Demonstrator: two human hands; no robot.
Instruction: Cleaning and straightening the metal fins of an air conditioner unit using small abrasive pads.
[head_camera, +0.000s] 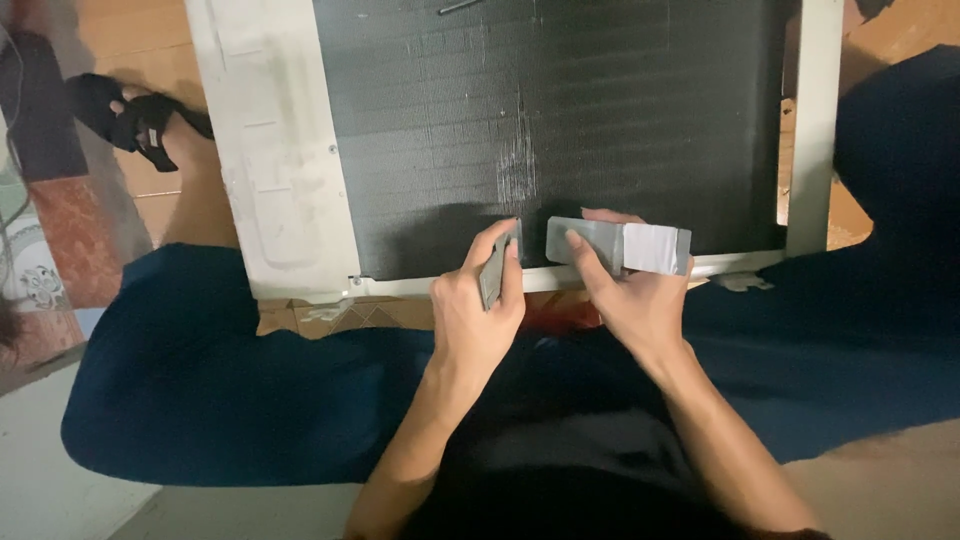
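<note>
My left hand (478, 315) pinches a thin grey comb-like tool (497, 268) edge-on, fingers closed on it, thumb on the near side and forefinger along its top, its tip touching the bottom edge of the dark finned coil (560, 110). My right hand (632, 295) grips a flat grey block (618, 246) wrapped partly in paler tape, fingers closed around it, forefinger laid across its face. The block lies against the coil's lower edge at about three o'clock from the tool, just beside it. A patch of bent, shiny fins (517, 160) stands at twelve o'clock from the tool. The coil sits in a white metal frame (270, 150) on the floor between my knees. A black sandal (135, 120) lies at ten o'clock, well apart.
</note>
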